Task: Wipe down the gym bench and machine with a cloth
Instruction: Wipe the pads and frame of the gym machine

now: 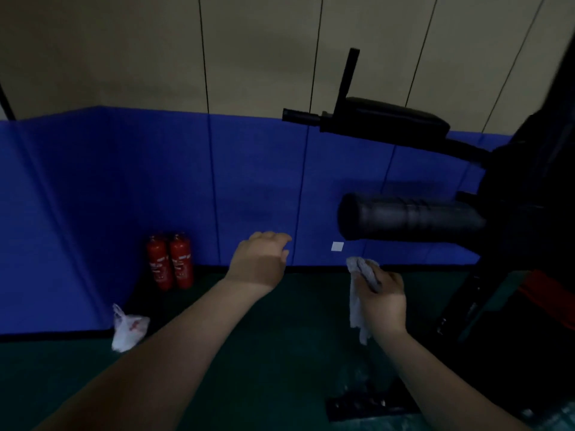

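A black gym machine [529, 213] fills the right side. A thick black foam roller [407, 216] sticks out of it to the left, and higher up sit a padded arm rest [401, 118] and a thin upright handle [348, 79]. My right hand [384, 301] grips a grey cloth [357, 293] just below the roller's free end, apart from it; the cloth's tail hangs down. My left hand [259, 259] is raised in the air with relaxed fingers, holding nothing, left of the roller.
Blue padded wall [124, 197] runs behind, beige panels above. Two red fire extinguishers [169, 261] stand in the corner. A white plastic bag [127, 332] lies on the green floor [264, 353]. The machine's base foot [367, 405] lies low on the right.
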A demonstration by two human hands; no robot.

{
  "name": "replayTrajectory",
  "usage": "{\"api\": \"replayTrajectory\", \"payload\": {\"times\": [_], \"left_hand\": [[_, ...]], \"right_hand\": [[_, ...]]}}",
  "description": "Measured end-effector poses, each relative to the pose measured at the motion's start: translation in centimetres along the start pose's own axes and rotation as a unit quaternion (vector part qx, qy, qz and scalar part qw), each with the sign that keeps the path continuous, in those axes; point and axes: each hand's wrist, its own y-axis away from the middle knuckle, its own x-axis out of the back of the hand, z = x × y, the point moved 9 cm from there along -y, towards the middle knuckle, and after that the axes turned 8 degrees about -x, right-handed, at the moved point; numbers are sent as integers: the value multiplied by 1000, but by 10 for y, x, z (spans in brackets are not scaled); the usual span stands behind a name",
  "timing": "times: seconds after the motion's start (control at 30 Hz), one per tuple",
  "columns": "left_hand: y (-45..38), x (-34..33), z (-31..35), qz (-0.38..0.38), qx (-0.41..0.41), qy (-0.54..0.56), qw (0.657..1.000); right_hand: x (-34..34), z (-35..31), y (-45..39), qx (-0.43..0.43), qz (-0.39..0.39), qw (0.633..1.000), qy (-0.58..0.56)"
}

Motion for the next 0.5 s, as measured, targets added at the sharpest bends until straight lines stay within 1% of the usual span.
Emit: {"api": "replayTrajectory", "payload": {"times": [0.07, 0.13, 0.23, 0.27, 0.33, 0.4, 0.5], "left_hand": [[-11, -26, -5, -37, -25, -12, 999], [-25, -48, -13, -65, -58, -26, 996], [-46, -77, -31, -101, -110, -35, 988], [-54, -87, -37, -115, -127, -33, 985], [-68, -106, -47, -139, -160, -32, 977], [-82, -122, -54, -158, -203, -34, 966], [-102, -144, -59, -173, -267, -40, 947]], "right_hand": [[-11, 12, -11, -25, 3, 999, 24], [-21, 19, -22, -26, 26, 998, 56], [-42, 34, -39, -58, 47, 994, 74], [-48, 38, -43, -55, 62, 992, 97], [-62, 46, -51, -47, 94, 984, 145], [-74, 57, -55, -59, 118, 974, 183], [-80, 72, -54, -74, 151, 967, 189]]}}
